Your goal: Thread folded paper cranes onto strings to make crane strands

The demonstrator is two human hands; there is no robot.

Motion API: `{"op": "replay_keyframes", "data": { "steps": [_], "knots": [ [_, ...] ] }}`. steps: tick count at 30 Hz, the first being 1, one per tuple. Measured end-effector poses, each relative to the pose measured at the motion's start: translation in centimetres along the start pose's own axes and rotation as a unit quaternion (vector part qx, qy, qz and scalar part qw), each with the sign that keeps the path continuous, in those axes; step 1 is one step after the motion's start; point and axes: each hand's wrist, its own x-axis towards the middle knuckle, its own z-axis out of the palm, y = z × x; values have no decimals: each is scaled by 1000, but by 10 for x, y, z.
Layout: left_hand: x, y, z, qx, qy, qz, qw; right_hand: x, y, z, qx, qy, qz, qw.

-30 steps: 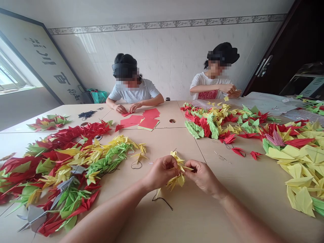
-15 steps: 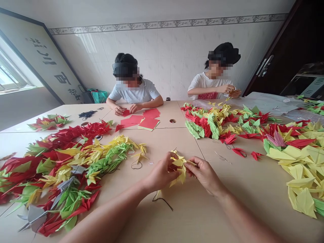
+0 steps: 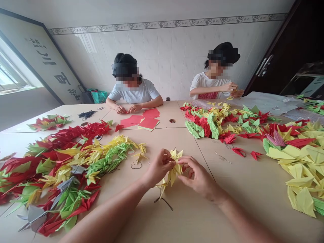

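A small bunch of folded yellow paper cranes on a dark thread is held up over the middle of the table. My left hand is closed on its left side, thumb and fingers pinching the paper. From the right, my right hand curls round the bunch, index fingertip near the top and thumb at a lower wing. The thread's loose end trails below onto the tabletop. Beyond my right hand lies a needle with thread.
Strings of red, green and yellow cranes cover the left side. More cranes and a yellow heap lie at the right. Two people sit opposite; red paper squares lie before one. The table has a round hole.
My right hand has let go of the pinch at the cranes' upper right and now spreads round their right side. The bunch has shifted slightly left and turned.
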Motion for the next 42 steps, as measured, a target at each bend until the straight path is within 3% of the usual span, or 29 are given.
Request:
{"op": "replay_keyframes", "data": {
  "steps": [13,21,29,37,42],
  "knots": [
    [-3,0,0,31,-29,2,999,2,2,-3,-116,53,-23,992],
    [-5,1,3,39,-50,14,998,4,4,-5,-50,79,46,995],
    [-6,1,5,18,-70,6,997,4,7,-4,-11,85,61,994],
    [-13,16,9,-17,-85,-58,995,3,3,-2,-175,149,39,973],
    [-12,10,7,0,-82,-37,996,2,2,-1,-210,164,14,964]
  ]
}}
